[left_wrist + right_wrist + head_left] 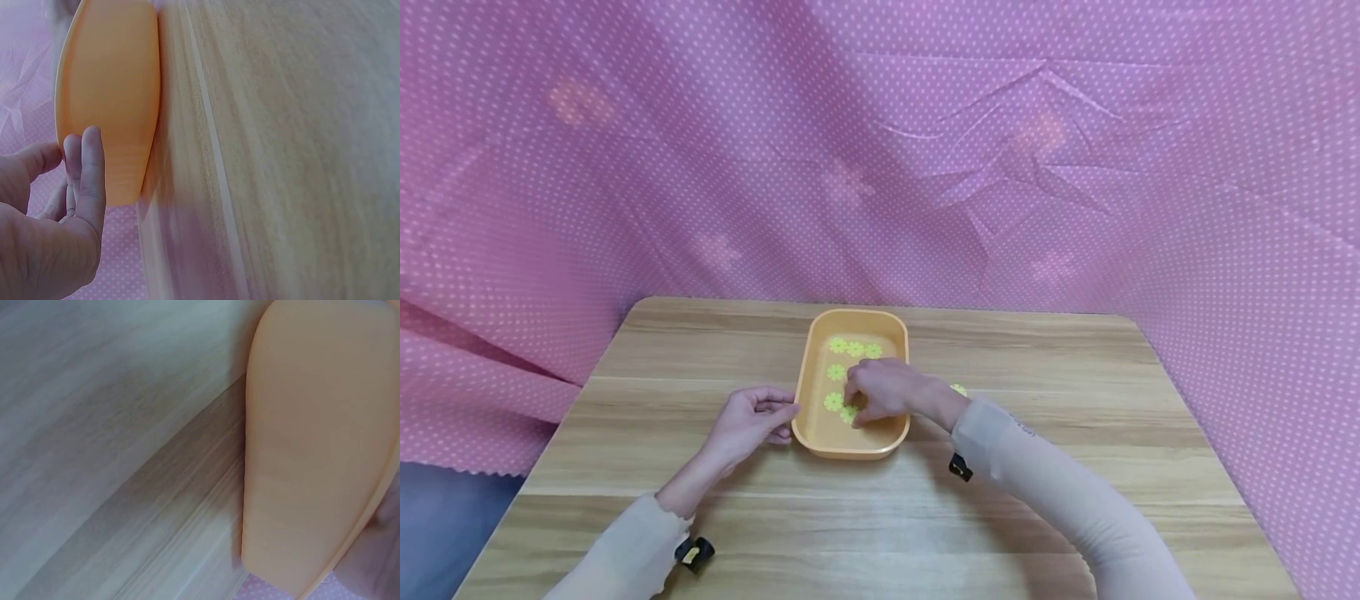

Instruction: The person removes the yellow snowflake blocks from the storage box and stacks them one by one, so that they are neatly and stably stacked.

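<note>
An orange plastic tray (850, 454) stands on the table, with several yellow flower-shaped pieces (837, 372) lying flat on its floor. My left hand (751, 423) holds the tray's left rim, the thumb (42, 156) at the edge and the fingers against the outer wall. Reaching over the right side, my right hand (883, 389) is down inside the tray. Its thumb and forefinger pinch a yellow flower piece (848, 414) near the tray's front. The right hand covers part of the tray floor. In the right wrist view, only a blurred bit of that hand (372, 559) shows beyond the rim.
Another yellow flower piece (958, 389) lies on the wooden table (760, 517) right of the tray, partly behind the right wrist. A pink dotted curtain (880, 167) hangs behind and beside the table. Small black devices (694, 553) sit at both cuffs.
</note>
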`<state>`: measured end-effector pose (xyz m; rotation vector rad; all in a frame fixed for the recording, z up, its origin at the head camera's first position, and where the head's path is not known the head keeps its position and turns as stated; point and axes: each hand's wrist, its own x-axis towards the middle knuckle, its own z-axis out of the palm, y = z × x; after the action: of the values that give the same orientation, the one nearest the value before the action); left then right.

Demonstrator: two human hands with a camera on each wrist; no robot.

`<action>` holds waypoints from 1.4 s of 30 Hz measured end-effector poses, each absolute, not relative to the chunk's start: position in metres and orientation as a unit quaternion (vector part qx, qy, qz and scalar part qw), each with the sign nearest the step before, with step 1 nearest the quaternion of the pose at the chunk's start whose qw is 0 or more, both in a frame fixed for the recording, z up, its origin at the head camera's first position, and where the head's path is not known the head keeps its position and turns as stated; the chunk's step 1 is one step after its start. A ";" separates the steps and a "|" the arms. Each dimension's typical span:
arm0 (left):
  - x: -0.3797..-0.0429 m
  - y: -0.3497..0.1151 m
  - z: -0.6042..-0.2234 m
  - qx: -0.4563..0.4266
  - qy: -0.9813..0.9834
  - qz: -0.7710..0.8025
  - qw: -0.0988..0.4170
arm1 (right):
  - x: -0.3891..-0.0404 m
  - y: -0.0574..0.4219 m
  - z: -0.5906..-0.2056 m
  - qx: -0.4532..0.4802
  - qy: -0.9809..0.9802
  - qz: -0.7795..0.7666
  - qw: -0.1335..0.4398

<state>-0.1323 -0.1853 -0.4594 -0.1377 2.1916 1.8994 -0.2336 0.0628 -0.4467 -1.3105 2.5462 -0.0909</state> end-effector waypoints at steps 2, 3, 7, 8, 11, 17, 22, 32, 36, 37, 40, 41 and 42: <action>-0.133 -0.185 -0.459 -0.047 0.748 0.651 0.118 | -0.234 0.063 -0.448 -0.453 0.880 -0.031 0.138; -0.132 -0.185 -0.459 -0.047 0.748 0.652 0.118 | -0.234 0.062 -0.448 -0.453 0.880 -0.032 0.138; -0.132 -0.185 -0.458 -0.046 0.747 0.653 0.117 | -0.235 0.061 -0.449 -0.448 0.882 -0.037 0.142; -0.132 -0.185 -0.458 -0.046 0.747 0.652 0.117 | -0.234 0.061 -0.449 -0.447 0.882 -0.040 0.145; -0.132 -0.185 -0.457 -0.047 0.748 0.651 0.118 | -0.234 0.061 -0.448 -0.442 0.882 -0.055 0.153; -0.133 -0.184 -0.458 -0.048 0.751 0.648 0.119 | -0.234 0.060 -0.448 -0.433 0.884 -0.077 0.160; -0.134 -0.185 -0.458 -0.043 0.752 0.647 0.117 | -0.235 0.060 -0.449 -0.431 0.883 -0.097 0.159; -0.134 -0.185 -0.458 -0.045 0.751 0.648 0.120 | -0.238 0.060 -0.448 -0.404 0.878 -0.182 0.182; -0.134 -0.185 -0.457 -0.046 0.750 0.649 0.118 | -0.239 0.061 -0.446 -0.399 0.872 -0.211 0.189; -0.134 -0.185 -0.458 -0.046 0.750 0.649 0.118 | -0.239 0.061 -0.446 -0.399 0.871 -0.215 0.190; -0.135 -0.185 -0.458 -0.047 0.752 0.647 0.118 | -0.240 0.061 -0.446 -0.402 0.863 -0.236 0.194; -0.135 -0.185 -0.458 -0.048 0.752 0.647 0.118 | -0.241 0.061 -0.445 -0.403 0.860 -0.245 0.195; -0.135 -0.185 -0.458 -0.051 0.753 0.646 0.118 | -0.241 0.061 -0.445 -0.404 0.856 -0.255 0.197</action>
<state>-0.1353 -0.1845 -0.4584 -0.1482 2.2018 1.8900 -0.2410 0.0615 -0.4448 -1.1316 2.3969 -0.7148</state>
